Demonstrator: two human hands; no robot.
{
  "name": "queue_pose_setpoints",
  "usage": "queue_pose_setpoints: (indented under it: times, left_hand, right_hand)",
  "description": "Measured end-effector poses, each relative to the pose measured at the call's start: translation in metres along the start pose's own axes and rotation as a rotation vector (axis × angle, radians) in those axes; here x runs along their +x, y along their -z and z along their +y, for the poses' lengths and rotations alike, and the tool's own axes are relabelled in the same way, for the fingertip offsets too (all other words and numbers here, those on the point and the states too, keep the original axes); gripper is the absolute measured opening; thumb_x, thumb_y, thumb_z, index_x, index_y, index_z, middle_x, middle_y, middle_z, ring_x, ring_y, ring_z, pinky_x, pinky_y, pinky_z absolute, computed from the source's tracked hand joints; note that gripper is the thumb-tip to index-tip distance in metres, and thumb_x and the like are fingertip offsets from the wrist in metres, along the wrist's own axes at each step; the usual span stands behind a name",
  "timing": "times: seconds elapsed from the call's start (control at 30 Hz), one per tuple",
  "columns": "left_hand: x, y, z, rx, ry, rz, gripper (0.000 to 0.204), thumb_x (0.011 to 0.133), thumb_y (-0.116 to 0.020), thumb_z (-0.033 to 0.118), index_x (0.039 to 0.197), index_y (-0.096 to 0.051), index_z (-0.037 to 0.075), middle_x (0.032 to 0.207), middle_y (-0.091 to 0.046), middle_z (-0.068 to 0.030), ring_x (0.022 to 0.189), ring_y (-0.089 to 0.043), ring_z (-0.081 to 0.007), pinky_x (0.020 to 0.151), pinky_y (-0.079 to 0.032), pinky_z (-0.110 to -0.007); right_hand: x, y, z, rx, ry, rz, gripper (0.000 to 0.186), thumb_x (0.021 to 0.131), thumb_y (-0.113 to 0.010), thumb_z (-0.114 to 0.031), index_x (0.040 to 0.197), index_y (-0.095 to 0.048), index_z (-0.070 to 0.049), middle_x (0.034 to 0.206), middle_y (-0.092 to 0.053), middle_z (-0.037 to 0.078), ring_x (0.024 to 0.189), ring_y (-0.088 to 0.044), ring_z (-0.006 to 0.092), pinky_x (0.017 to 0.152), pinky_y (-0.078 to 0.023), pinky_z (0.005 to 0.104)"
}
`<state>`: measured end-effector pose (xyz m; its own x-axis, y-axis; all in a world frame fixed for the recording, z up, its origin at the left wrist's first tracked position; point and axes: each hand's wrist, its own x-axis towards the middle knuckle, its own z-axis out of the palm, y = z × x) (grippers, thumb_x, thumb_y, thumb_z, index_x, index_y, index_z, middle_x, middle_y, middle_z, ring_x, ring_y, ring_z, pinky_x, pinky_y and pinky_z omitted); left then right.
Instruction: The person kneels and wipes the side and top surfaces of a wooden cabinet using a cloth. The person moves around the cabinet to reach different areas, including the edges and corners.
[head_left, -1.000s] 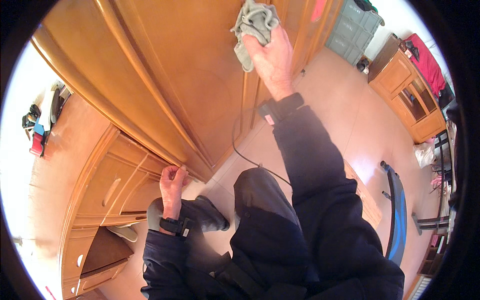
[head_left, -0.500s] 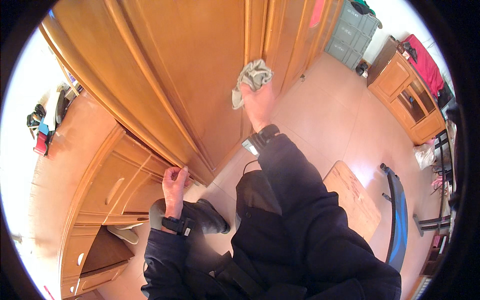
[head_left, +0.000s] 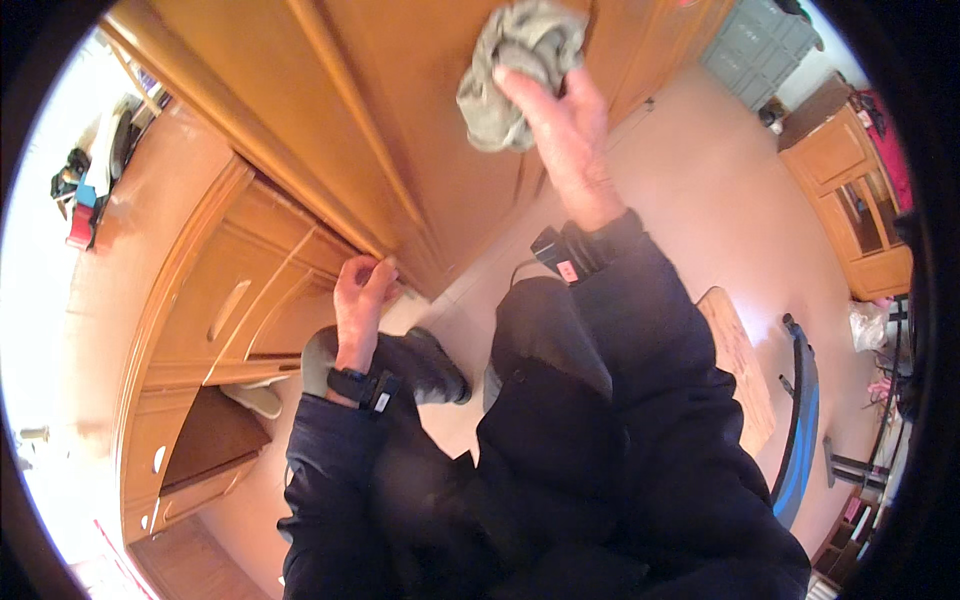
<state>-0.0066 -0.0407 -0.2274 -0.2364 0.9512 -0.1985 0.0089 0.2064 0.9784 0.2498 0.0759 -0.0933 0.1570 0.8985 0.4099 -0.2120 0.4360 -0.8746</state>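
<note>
In my right hand [head_left: 575, 125] is a crumpled grey-beige cloth [head_left: 495, 110], thumb and fingers pressed into it. The cloth is up against the brown wooden wardrobe door [head_left: 410, 90]. Lower on the left, my left hand [head_left: 360, 295] has its fingers bent and pinched at the bottom edge of that door. Part of the fingertips is hidden by the edge. Both wrists wear dark straps with small devices.
To the left stands a wooden cabinet [head_left: 215, 300] with an open lower compartment and a pale shoe [head_left: 255, 398]. A wooden stool [head_left: 740, 360] and a blue-black curved bar [head_left: 797, 430] are to the right. Grey crates [head_left: 755, 50] and a small wooden cupboard [head_left: 845, 180] stand farther off.
My right hand and the cloth have moved up and farther along the door, and the view has shifted. My left hand stays at the door's bottom edge.
</note>
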Motion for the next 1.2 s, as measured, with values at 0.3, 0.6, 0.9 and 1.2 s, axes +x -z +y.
queue_pose_setpoints:
  times: [0.3, 0.6, 0.9, 1.2]
  left_hand:
    - [-0.001, 0.005, 0.002, -0.013, 0.024, -0.054, 0.026, 0.094, -0.068, 0.023, 0.108, -0.06, 0.004, 0.097, -0.065, -0.0032, 0.093, -0.066, -0.0129, 0.073, -0.054, -0.027]
    - [0.004, 0.004, -0.006, -0.08, 0.033, -0.032, 0.017, 0.096, -0.061, 0.012, 0.111, -0.059, 0.005, 0.101, -0.064, -0.0036, 0.095, -0.066, -0.0157, 0.075, -0.056, -0.029]
    - [0.006, 0.012, -0.009, -0.113, 0.06, -0.081, 0.02, 0.096, -0.06, 0.012, 0.114, -0.059, 0.003, 0.108, -0.063, -0.0052, 0.101, -0.065, -0.0181, 0.079, -0.056, -0.03]
    - [0.002, 0.012, -0.005, -0.065, 0.07, -0.072, 0.028, 0.096, -0.065, 0.018, 0.117, -0.058, 0.002, 0.108, -0.064, -0.0062, 0.102, -0.064, -0.0159, 0.082, -0.056, -0.03]
  right_hand:
    - [-0.083, -0.076, 0.021, -0.094, 0.173, -0.03, 0.035, 0.083, -0.072, -0.008, 0.114, -0.056, -0.006, 0.105, -0.065, 0.006, 0.093, -0.063, 0.0144, 0.081, -0.055, 0.0321]
    - [-0.145, -0.042, 0.129, -0.466, -0.318, 0.064, 0.046, 0.081, -0.073, -0.022, 0.117, -0.055, -0.001, 0.103, -0.069, 0.015, 0.096, -0.067, 0.0293, 0.084, -0.053, 0.0384]
    - [-0.203, 0.0, 0.294, -0.952, -0.743, -0.376, 0.05, 0.072, -0.076, -0.038, 0.102, -0.071, 0.002, 0.105, -0.071, 0.025, 0.105, -0.066, 0.0398, 0.09, -0.053, 0.0421]
    - [-0.309, 0.029, 0.396, -0.603, -0.754, -0.305, 0.055, 0.074, -0.075, -0.041, 0.105, -0.071, 0.005, 0.107, -0.069, 0.028, 0.107, -0.065, 0.0401, 0.092, -0.051, 0.0413]
